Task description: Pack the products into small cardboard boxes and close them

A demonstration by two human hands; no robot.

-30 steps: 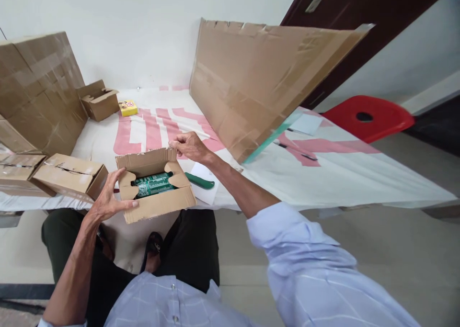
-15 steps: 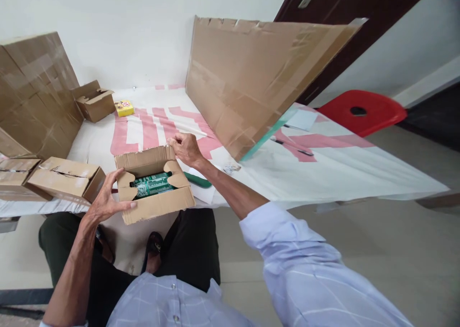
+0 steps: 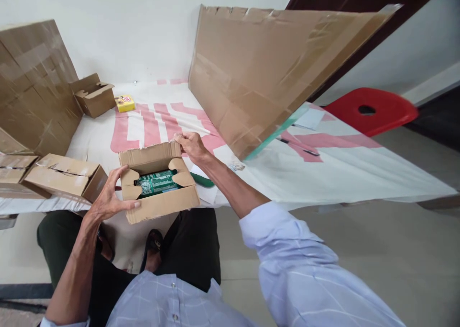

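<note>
A small cardboard box [image 3: 163, 209] with its flaps spread lies between my hands at the table's front edge. Inside it shows a green printed package [image 3: 157, 182], partly covered by the side flaps. My left hand [image 3: 111, 197] grips the box's left end, its thumb over the near flap and its fingers along the side. At the far right corner my right hand [image 3: 192, 146] pinches the edge of the back flap. A dark green object [image 3: 202, 180] lies on white paper just right of the box, half hidden by my right forearm.
Two closed cardboard boxes [image 3: 59, 176] stand at left, before a large carton [image 3: 32, 87]. Behind are an open small box [image 3: 94, 97] and a yellow packet [image 3: 124, 103]. A big cardboard panel [image 3: 262, 73] leans at the back; a pen [image 3: 311, 152] and red stool [image 3: 384, 110] are right.
The view has shifted slightly. Both hands keep their hold on the box, whose flaps stay spread; its position between them is nearly the same.
</note>
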